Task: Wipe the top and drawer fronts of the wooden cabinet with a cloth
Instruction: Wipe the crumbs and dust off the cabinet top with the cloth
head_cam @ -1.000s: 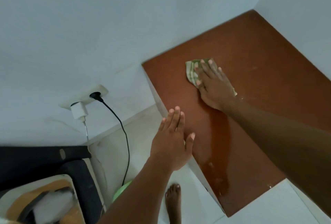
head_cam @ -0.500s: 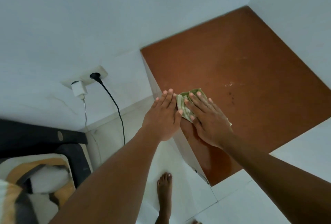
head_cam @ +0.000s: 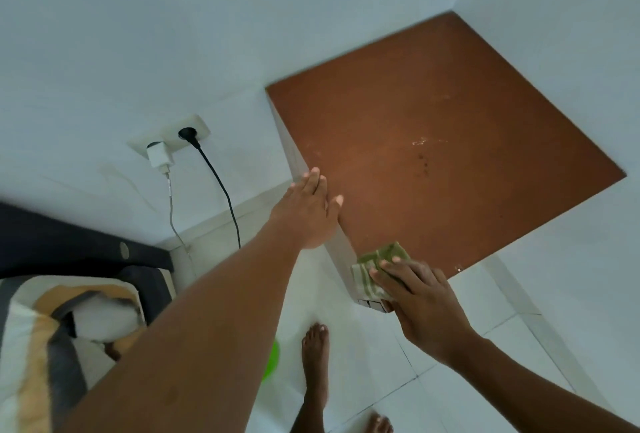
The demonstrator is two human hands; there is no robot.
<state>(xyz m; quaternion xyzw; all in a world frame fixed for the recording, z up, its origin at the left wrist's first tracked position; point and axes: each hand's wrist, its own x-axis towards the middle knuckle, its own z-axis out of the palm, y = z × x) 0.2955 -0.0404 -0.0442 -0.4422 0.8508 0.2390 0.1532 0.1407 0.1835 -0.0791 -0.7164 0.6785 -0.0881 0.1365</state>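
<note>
The right hand's fingers (head_cam: pixel 393 276) lie nearly straight, flat on a green-and-white striped cloth (head_cam: pixel 377 256), pressing it down rather than clenching it. The cloth sits at the near left corner of the wooden cabinet's brown top (head_cam: pixel 450 114). Its green part lies on the top and its paler striped part folds over the edge onto the cabinet's white side. The right hand (head_cam: pixel 427 311) covers the near part of the cloth, its forearm running off the lower right.

The left hand's fingers (head_cam: pixel 311 186) are straight and together, holding nothing. They rest along the left edge of the top, farther back than the cloth, with the thumb lying on the brown surface. The left hand (head_cam: pixel 308 214) is well apart from the right one.

Near the middle of the top are a few pale flecks (head_cam: pixel 424 141), with some small dark spots (head_cam: pixel 423 164) just in front of them. The cabinet stands in a corner, with white walls behind it and to its right.

Below the hands, a bare foot (head_cam: pixel 315 360) stands on the white tiled floor (head_cam: pixel 467 356), with a bright green object (head_cam: pixel 273 361) beside it, mostly hidden by the left arm. On the wall to the left, a socket plate (head_cam: pixel 204 126) holds a white charger (head_cam: pixel 159 157) and a black plug with its cable (head_cam: pixel 221 186) hanging down. At the lower left are a dark bed frame (head_cam: pixel 52 238) and a pillow with grey and orange stripes (head_cam: pixel 38 339).
</note>
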